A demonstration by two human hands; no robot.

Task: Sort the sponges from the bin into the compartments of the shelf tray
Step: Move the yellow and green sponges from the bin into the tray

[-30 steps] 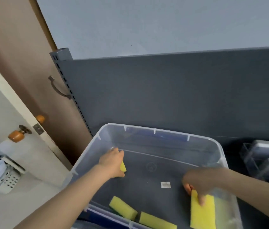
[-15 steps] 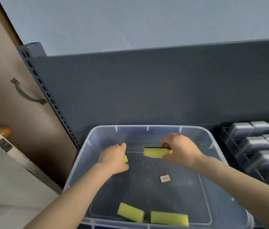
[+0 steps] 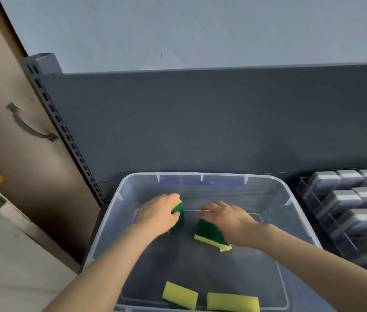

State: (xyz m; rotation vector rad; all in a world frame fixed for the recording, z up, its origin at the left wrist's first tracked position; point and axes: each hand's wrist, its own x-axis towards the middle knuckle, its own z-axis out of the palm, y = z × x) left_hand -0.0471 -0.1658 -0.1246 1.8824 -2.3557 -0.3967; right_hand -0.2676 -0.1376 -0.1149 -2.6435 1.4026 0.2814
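Inside the clear plastic bin [image 3: 265, 180], my left hand [image 3: 158, 213] grips a yellow-and-green sponge [image 3: 178, 210] held on edge, green side facing right. My right hand [image 3: 227, 218] holds a second yellow-and-green sponge [image 3: 209, 234], tilted with its green face up and yellow edge low. Both hands are over the bin's far half, a short gap between them. Two more yellow sponges lie flat on the bin floor near the front wall: a left one [image 3: 180, 294] and a right one [image 3: 233, 301]. The shelf tray [image 3: 306, 188] stands to the right of the bin.
The tray's compartments hold several grey sponges [image 3: 347, 197] in rows. A dark grey shelf back panel [image 3: 223, 120] rises behind the bin. A perforated shelf upright [image 3: 65, 131] and a brown door with a handle [image 3: 31, 129] stand at the left.
My right hand turned its sponge over, so the green face now shows, and lowered it toward the bin's middle. My left hand raised its sponge on edge. The camera tilted slightly.
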